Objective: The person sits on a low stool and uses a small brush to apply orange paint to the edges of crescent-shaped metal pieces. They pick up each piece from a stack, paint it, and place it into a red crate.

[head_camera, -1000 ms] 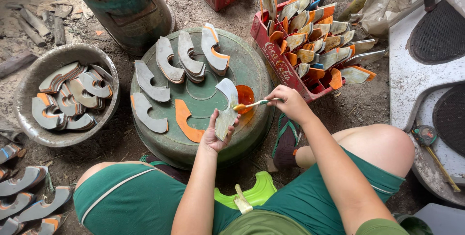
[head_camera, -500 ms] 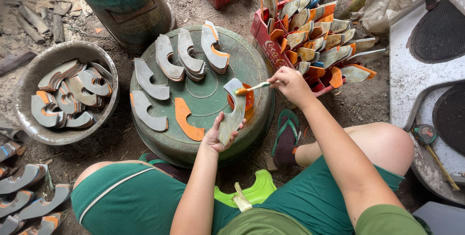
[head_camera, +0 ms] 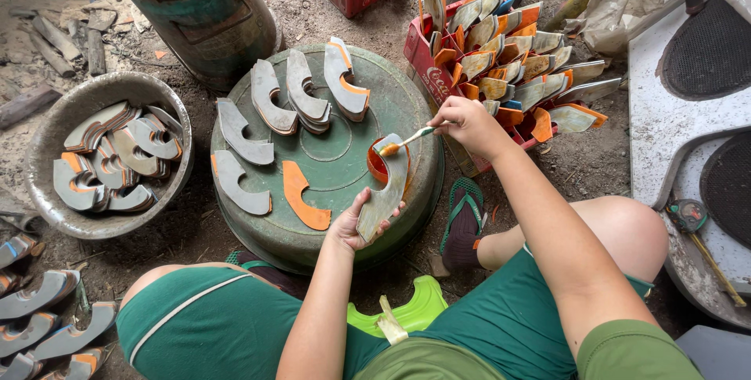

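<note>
Two bare hands worked over a round, dull green upturned drum lid (head_camera: 336,165) that served as a low table. The left hand (head_camera: 353,222) was cupped half closed under a grey, curved sole-shaped piece (head_camera: 385,192), thumb and fingers gripping its lower end and holding it tilted above the lid's near right edge. The right hand (head_camera: 461,123) was pinched shut on a small pale-handled brush (head_camera: 408,139), whose orange-tipped bristles touched the top of the grey piece. Just behind that piece sat a small orange pot (head_camera: 375,165), mostly hidden by it.

Several more grey curved pieces (head_camera: 270,102) lay spread across the far and left parts of the lid, and one flat orange curved piece (head_camera: 301,196) lay near its middle. A red plastic crate (head_camera: 426,63) packed with upright grey and orange pieces stood just beside the lid on the right. A worn grey metal basin (head_camera: 47,153) holding further pieces stood on the dirt floor to the left. A bright green plastic stool (head_camera: 411,313) showed between the person's legs, which were clad in green shorts.
</note>
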